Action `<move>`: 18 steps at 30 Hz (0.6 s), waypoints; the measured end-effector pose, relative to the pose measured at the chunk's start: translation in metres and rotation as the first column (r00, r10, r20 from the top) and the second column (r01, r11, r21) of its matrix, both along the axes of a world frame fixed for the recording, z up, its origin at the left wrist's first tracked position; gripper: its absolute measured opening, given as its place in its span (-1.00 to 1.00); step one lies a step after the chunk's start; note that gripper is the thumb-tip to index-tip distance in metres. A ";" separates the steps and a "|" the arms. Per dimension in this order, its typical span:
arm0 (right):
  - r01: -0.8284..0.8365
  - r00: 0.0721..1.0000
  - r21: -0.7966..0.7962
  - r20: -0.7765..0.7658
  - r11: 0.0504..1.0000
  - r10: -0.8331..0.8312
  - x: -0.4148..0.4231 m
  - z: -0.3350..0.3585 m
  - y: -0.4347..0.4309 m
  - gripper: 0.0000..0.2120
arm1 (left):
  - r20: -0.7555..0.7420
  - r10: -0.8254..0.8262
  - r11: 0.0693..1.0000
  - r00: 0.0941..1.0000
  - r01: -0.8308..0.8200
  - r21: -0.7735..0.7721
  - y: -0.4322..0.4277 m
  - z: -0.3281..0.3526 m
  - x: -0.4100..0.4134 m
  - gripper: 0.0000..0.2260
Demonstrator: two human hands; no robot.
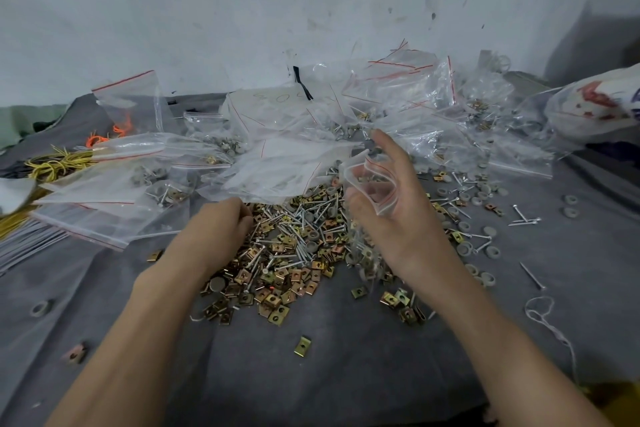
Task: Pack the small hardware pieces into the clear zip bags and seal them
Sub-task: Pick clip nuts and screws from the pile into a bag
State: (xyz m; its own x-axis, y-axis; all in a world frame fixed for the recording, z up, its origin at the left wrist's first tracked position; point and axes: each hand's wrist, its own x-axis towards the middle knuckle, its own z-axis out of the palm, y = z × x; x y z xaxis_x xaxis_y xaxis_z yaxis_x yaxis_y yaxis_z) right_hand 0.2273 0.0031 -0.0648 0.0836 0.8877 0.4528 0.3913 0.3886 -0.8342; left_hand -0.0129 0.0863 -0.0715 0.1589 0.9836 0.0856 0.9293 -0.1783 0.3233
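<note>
- Squarely over the middle of a grey-covered tabletop (346,374), a person's right hand (391,215) holds a small clear zip bag (369,184) above a pile of hardware (294,246). Thumb and fingers curl round the red-lined rim so that the mouth gapes towards the left.
- The bag's body hangs below the hand, blurred. Whether anything is inside it cannot be told.
- The left hand (221,222) is down at the pile's far-left edge, knuckles up and fingers curled into the brass clips, screws and grey washers. Its fingertips are hidden, so whether the grip has closed on any pieces cannot be told.
- The bag is held just beside the picking hand, probably so that a pinch of pieces has only a short trip to the open mouth.
- Empty bags (277,163) lie in a loose heap just beyond the pile, within easy reach for the next fill. Filled bags (485,107) are heaped far right, near the wall (242,10).
- Stray washers (569,204) and screws dot the cloth to the right, and a single brass clip (302,346) lies alone on the near side.
- Yellow ties (59,163) and orange ties (100,139) sit far left, a white string (540,312) near right, and a printed sack (595,104) at the far-right edge.
- Judged from the open mouth, filling is the step in hand; this bag is not yet sealed.
</note>
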 end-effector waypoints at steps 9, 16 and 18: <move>0.007 1.000 0.000 0.009 1.000 -0.007 -0.001 -0.001 0.001 -0.35 | 0.329 -0.002 0.993 0.944 -0.037 0.114 -0.001 -0.002 -0.007 -0.92; 0.007 1.000 -0.007 0.000 1.000 -0.007 -0.002 0.002 -0.001 -0.34 | 0.967 0.254 0.914 0.025 0.320 -0.249 -0.014 0.023 0.023 -0.85; 0.012 1.000 -0.008 -0.001 1.000 -0.012 -0.003 0.002 -0.001 -0.34 | 0.950 0.307 0.879 -0.059 0.399 -0.259 -0.017 0.025 0.030 -0.84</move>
